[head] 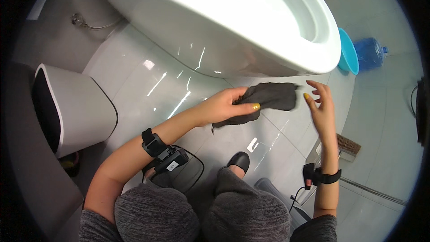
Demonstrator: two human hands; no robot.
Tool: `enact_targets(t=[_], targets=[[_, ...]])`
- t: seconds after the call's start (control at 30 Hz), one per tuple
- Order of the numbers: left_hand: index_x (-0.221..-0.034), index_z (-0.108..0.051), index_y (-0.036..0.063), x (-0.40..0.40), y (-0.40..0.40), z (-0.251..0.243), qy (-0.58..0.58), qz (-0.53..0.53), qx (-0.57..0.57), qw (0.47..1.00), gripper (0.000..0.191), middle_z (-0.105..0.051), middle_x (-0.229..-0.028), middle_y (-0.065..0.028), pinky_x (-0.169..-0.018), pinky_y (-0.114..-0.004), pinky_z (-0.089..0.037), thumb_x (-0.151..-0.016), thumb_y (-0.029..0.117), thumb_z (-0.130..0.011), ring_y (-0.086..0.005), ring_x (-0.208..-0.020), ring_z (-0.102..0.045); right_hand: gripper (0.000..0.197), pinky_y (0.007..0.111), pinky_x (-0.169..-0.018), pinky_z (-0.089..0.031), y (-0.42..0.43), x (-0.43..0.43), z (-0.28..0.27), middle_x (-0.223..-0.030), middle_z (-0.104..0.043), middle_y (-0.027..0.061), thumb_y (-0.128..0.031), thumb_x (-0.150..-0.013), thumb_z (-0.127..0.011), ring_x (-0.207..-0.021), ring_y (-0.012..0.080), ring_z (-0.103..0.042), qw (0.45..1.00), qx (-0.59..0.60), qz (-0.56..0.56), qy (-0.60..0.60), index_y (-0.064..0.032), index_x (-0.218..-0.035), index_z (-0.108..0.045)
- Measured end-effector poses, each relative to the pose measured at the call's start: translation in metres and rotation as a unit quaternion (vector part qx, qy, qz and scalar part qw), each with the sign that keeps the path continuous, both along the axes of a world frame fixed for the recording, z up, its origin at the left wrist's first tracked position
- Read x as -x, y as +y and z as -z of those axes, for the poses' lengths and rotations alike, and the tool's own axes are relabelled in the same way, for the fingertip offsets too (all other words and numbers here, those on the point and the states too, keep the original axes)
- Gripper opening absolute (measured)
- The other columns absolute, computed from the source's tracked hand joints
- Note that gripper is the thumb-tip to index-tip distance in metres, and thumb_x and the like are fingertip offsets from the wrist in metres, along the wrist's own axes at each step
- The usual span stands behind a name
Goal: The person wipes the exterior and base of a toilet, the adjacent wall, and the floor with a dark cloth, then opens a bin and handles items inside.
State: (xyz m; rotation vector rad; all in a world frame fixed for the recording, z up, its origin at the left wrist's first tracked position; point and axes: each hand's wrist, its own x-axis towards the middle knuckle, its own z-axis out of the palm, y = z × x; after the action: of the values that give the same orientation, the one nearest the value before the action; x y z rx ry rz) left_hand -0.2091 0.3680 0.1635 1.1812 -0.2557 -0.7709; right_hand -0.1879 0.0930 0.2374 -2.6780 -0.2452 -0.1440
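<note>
My left hand (225,107) grips a dark grey cloth (277,96), the thumb pressed on top of it. One part of the cloth hangs down below the palm, while the rest stretches out to the right, slightly blurred. My right hand (319,106) is just beyond the cloth's right end, apart from it, with thumb and fingers spread and nothing between them. Both hands are in front of the outer side of a white bathtub (215,40), close to its rounded right end.
A white bin (80,107) with a dark opening lies to the left. Beyond the tub's right end are a turquoise basin (348,52) and a blue water jug (369,53). A brush head (348,144) rests near my right forearm. Glossy tiles (285,141) cover the floor.
</note>
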Motion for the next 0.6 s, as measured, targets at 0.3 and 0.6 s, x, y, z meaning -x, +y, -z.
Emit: enact_targets(t=[0.3,0.6], targets=[[-0.112,-0.049,0.0095,0.015,0.031,0.025,0.240,-0.146,0.241,0.929,0.018,-0.056,-0.106,-0.0023,-0.079,-0.028,-0.048,-0.096,0.019,-0.046,-0.0124,-0.094,-0.057,0.045,0.038,-0.067,-0.047,0.126,0.050,0.042,-0.085,-0.060,0.0129,-0.025,-0.072,-0.077,-0.074,0.0294,-0.058,0.987,-0.026,-0.160,-0.020,0.0015,-0.103,-0.056],[-0.125,-0.046,0.0015,0.038,0.060,0.057,0.140,-0.319,0.223,0.911,0.036,-0.055,-0.118,-0.0068,-0.093,-0.030,-0.044,-0.090,0.008,-0.046,-0.0155,-0.102,-0.056,0.017,0.040,-0.063,-0.045,0.173,0.031,0.059,-0.080,-0.055,0.0154,0.003,-0.075,-0.064,-0.072,0.0333,-0.056,0.941,-0.186,-0.282,0.029,0.0015,-0.088,-0.053]])
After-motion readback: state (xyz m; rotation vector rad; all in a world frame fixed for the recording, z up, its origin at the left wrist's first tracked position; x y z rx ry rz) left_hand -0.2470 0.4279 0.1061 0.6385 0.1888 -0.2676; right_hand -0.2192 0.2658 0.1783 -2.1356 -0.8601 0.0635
